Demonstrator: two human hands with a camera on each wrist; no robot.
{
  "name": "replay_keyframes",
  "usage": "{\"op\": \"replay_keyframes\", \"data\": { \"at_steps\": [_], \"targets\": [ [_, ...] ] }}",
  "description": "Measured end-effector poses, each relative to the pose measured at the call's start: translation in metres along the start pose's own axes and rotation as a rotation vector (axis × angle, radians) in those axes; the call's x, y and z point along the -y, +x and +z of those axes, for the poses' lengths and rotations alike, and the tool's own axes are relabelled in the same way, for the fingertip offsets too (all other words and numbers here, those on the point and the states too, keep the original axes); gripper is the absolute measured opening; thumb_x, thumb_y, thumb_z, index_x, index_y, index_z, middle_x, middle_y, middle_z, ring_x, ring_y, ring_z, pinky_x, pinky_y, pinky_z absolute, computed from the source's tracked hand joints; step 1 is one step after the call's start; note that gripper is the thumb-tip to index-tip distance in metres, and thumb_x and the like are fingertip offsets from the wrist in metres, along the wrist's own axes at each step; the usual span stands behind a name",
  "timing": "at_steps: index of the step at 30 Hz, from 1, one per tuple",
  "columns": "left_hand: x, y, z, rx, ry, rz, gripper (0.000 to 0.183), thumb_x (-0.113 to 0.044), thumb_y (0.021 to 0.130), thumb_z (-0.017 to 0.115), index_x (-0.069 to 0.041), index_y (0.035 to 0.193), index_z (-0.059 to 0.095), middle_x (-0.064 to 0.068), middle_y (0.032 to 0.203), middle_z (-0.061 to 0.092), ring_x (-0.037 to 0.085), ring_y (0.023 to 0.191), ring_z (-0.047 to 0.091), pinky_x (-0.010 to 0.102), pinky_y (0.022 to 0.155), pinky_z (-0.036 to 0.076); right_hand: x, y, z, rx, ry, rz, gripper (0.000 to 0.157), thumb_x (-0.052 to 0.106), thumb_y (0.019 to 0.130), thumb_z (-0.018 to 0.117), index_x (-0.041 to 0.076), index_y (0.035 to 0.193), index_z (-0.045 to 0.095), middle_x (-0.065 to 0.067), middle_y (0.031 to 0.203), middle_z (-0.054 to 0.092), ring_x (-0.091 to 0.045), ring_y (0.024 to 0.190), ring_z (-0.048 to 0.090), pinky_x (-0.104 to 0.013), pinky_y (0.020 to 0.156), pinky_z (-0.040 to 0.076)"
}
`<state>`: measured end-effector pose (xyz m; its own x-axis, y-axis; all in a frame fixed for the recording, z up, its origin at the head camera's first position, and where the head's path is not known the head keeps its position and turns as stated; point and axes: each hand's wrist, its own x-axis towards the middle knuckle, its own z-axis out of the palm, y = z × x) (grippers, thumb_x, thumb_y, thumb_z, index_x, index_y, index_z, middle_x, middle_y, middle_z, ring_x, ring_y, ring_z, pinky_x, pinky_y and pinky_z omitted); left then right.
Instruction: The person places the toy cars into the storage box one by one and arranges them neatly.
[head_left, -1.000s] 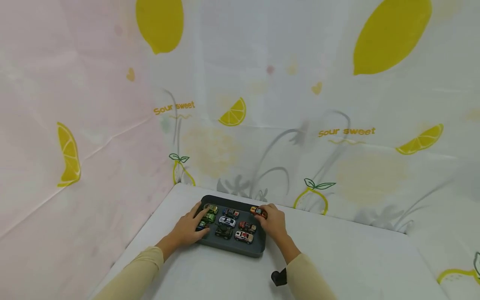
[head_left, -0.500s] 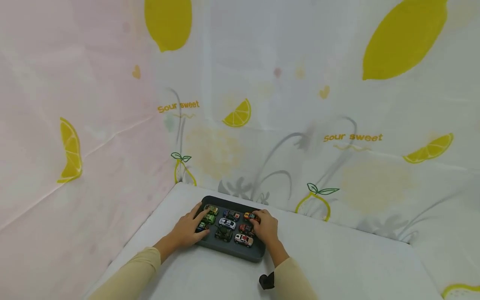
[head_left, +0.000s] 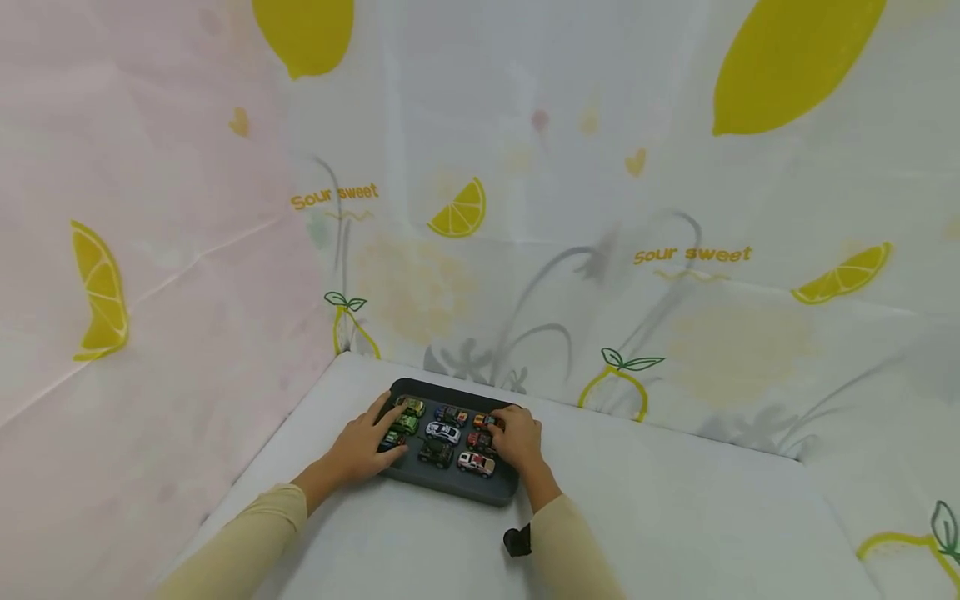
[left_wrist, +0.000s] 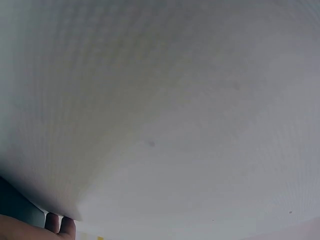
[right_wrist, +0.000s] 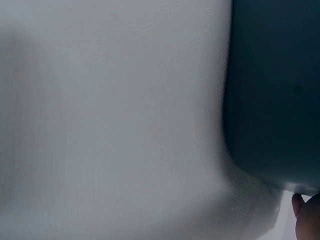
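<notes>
A dark grey tray [head_left: 450,485] holds several small toy cars in rows. At its back right, my right hand [head_left: 519,437] pinches an orange toy car [head_left: 484,421] with thumb and fingers, low over the tray floor. My left hand [head_left: 362,442] lies across the left rim with fingers spread, index finger reaching the green cars and thumb close to a dark blue car [head_left: 392,440]. A white police-style car [head_left: 442,432] sits mid-tray, with a dark green military vehicle [head_left: 435,453] in front. Nearest the right hand are a red car [head_left: 480,442] and a white-and-red car [head_left: 476,463].
The tray stands on a white-covered table [head_left: 645,500] close to the back wall, which is a lemon-print sheet [head_left: 555,208]. A pinkish sheet [head_left: 150,333] closes off the left side. A black object [head_left: 517,542] shows beside the right sleeve.
My right hand has brought the orange car down and leftward from over the tray's right rim into the back right spot. The left hand has stayed on the left rim. The head view shifted slightly.
</notes>
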<state>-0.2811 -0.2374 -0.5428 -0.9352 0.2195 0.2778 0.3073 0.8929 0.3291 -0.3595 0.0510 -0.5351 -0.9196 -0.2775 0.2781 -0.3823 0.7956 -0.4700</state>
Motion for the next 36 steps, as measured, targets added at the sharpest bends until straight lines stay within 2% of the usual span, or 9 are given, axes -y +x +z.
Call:
{"op": "replay_keyframes", "data": {
  "at_steps": [9, 17, 20, 23, 26, 29, 33, 36],
  "targets": [
    [0.004, 0.0, -0.001, 0.001, 0.004, -0.02, 0.071, -0.043, 0.09, 0.066, -0.012, 0.15, 0.042, 0.026, 0.157, 0.029, 0.052, 0.119, 0.054, 0.066, 0.089, 0.045, 0.003, 0.005, 0.007, 0.041, -0.008, 0.056, 0.023, 0.022, 0.09, 0.071, 0.015, 0.111, 0.075, -0.008, 0.117, 0.07, -0.03, 0.108, 0.061, -0.055, 0.087, 0.044],
    [0.004, -0.015, 0.005, -0.004, -0.004, -0.037, 0.071, -0.042, 0.09, 0.066, -0.013, 0.15, 0.042, 0.026, 0.157, 0.029, 0.053, 0.118, 0.054, 0.067, 0.088, 0.045, 0.002, -0.004, 0.016, 0.035, 0.033, 0.058, 0.026, 0.03, 0.092, 0.067, 0.015, 0.112, 0.074, -0.008, 0.119, 0.07, -0.031, 0.11, 0.06, -0.056, 0.088, 0.043],
    [0.005, -0.015, 0.004, -0.021, -0.005, -0.023, 0.071, -0.041, 0.09, 0.067, -0.012, 0.15, 0.043, 0.027, 0.156, 0.03, 0.053, 0.117, 0.054, 0.067, 0.088, 0.045, 0.003, -0.006, 0.018, -0.025, 0.066, 0.048, 0.027, 0.029, 0.093, 0.064, 0.014, 0.114, 0.073, -0.009, 0.117, 0.069, -0.03, 0.11, 0.061, -0.055, 0.088, 0.043],
    [0.007, -0.013, 0.006, -0.023, -0.001, -0.011, 0.071, -0.041, 0.09, 0.068, -0.013, 0.15, 0.043, 0.026, 0.156, 0.031, 0.053, 0.117, 0.055, 0.066, 0.087, 0.046, 0.0, -0.008, 0.019, -0.17, 0.064, 0.009, 0.026, 0.027, 0.093, 0.065, 0.011, 0.113, 0.071, -0.011, 0.112, 0.066, -0.03, 0.104, 0.062, -0.053, 0.086, 0.044],
    [0.007, -0.007, 0.009, 0.005, 0.005, 0.009, 0.072, -0.043, 0.091, 0.066, -0.012, 0.151, 0.041, 0.027, 0.156, 0.03, 0.053, 0.116, 0.055, 0.065, 0.087, 0.047, -0.01, -0.013, 0.016, -0.327, 0.02, -0.033, 0.027, 0.027, 0.091, 0.068, 0.009, 0.112, 0.07, -0.013, 0.107, 0.063, -0.029, 0.099, 0.063, -0.051, 0.085, 0.045],
    [0.008, 0.001, 0.01, 0.032, -0.005, 0.014, 0.074, -0.048, 0.091, 0.065, -0.011, 0.15, 0.042, 0.027, 0.157, 0.028, 0.053, 0.116, 0.055, 0.065, 0.087, 0.047, -0.025, -0.018, 0.004, -0.408, -0.045, -0.079, 0.031, 0.029, 0.09, 0.071, 0.007, 0.112, 0.068, -0.014, 0.106, 0.062, -0.03, 0.095, 0.063, -0.05, 0.083, 0.046],
    [0.011, 0.004, 0.01, 0.068, -0.032, -0.023, 0.082, -0.057, 0.087, 0.067, -0.009, 0.149, 0.043, 0.027, 0.157, 0.027, 0.055, 0.118, 0.053, 0.067, 0.09, 0.045, -0.049, -0.026, -0.03, -0.41, -0.091, -0.146, 0.035, 0.028, 0.087, 0.075, 0.004, 0.111, 0.067, -0.017, 0.106, 0.062, -0.032, 0.093, 0.063, -0.051, 0.08, 0.046],
    [0.019, 0.001, 0.008, 0.128, -0.059, -0.068, 0.093, -0.063, 0.082, 0.068, -0.011, 0.153, 0.037, 0.027, 0.159, 0.022, 0.058, 0.123, 0.048, 0.069, 0.092, 0.043, -0.067, -0.031, -0.06, -0.395, -0.132, -0.193, 0.038, 0.027, 0.084, 0.077, 0.002, 0.111, 0.067, -0.018, 0.106, 0.061, -0.034, 0.096, 0.062, -0.054, 0.08, 0.046]
  ]
}}
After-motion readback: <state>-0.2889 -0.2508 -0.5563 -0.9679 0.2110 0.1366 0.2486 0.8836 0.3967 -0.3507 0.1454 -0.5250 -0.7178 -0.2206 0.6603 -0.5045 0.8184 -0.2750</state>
